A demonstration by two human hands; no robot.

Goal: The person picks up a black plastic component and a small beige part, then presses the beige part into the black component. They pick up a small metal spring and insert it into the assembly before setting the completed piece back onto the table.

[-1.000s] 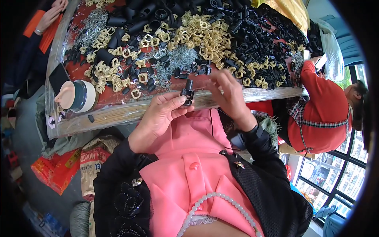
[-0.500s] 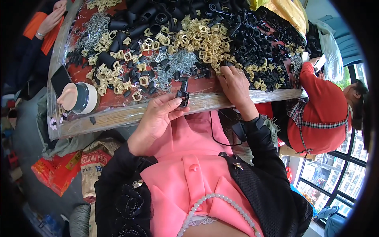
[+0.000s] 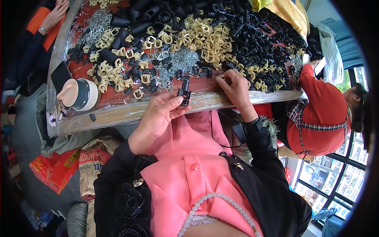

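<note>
My left hand (image 3: 164, 112) grips a small black plastic part (image 3: 184, 94) upright at the table's front edge, thumb across its lower half. To the right, my right hand (image 3: 236, 87) is just above the table edge, thumb and fingertips pinched together on a beige plastic ring piece (image 3: 220, 76), of which only a bit shows. Beyond my hands lies a heap of beige ring pieces (image 3: 207, 41). Silver springs (image 3: 183, 59) are piled between that heap and my left hand, with small black pieces scattered around.
The red table (image 3: 197, 84) has a plastic-wrapped wooden rim (image 3: 118, 117). Black parts (image 3: 252, 43) are heaped on the right, black tubes (image 3: 142, 27) at the back. A lidded jar (image 3: 85, 94) and a phone (image 3: 61, 77) lie left. People sit at both sides, one in red (image 3: 319, 114).
My right hand has drawn back slightly from the beige heap toward me, its fingertips now pinching a beige piece. My left hand stays nearly still with the black part.
</note>
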